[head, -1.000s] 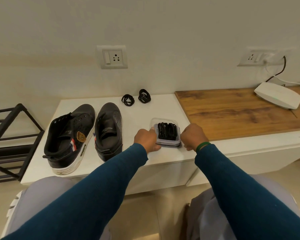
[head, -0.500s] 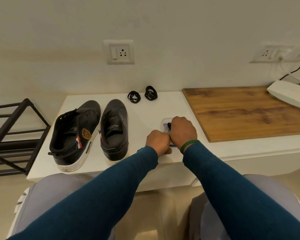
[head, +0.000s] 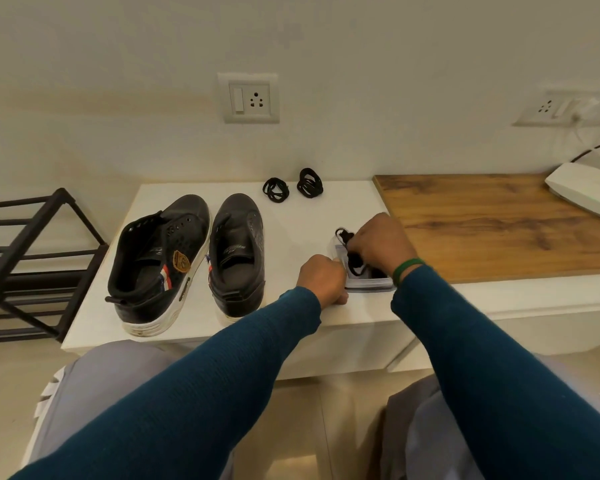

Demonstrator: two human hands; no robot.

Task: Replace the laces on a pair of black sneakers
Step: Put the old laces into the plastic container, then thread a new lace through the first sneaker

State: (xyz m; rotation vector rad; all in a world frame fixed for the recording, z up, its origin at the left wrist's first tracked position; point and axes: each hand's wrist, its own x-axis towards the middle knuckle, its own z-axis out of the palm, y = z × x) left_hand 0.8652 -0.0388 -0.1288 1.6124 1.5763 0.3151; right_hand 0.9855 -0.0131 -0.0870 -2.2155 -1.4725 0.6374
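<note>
Laces of black cord are bunched inside a small clear box that sits on the white worktop, and this box serves as the reference for everything else. Over the box, the right hand is curled downward with its fingers pinching the black bundle; a loop of cord sticks out just beyond the knuckles on the far side. A green bangle circles that wrist. At the box's left wall the left hand is clenched, thumb at the rim, holding the box in place. Well to the left of the box stand the two black sneakers, toes pointing to the wall and heels toward the person: the right sneaker nearer the box, the left sneaker just beside it, tilted a little and showing a gold badge and striped tab on its side. Neither shoe has a lace in its eyelets. Behind the box and to its left, near the wall, lie two coiled black laces, close together but apart. Immediately right of the box begins a wooden board, with a white device at its far end. Farthest left of the box is a black metal rack. A wall socket sits above and behind.
</note>
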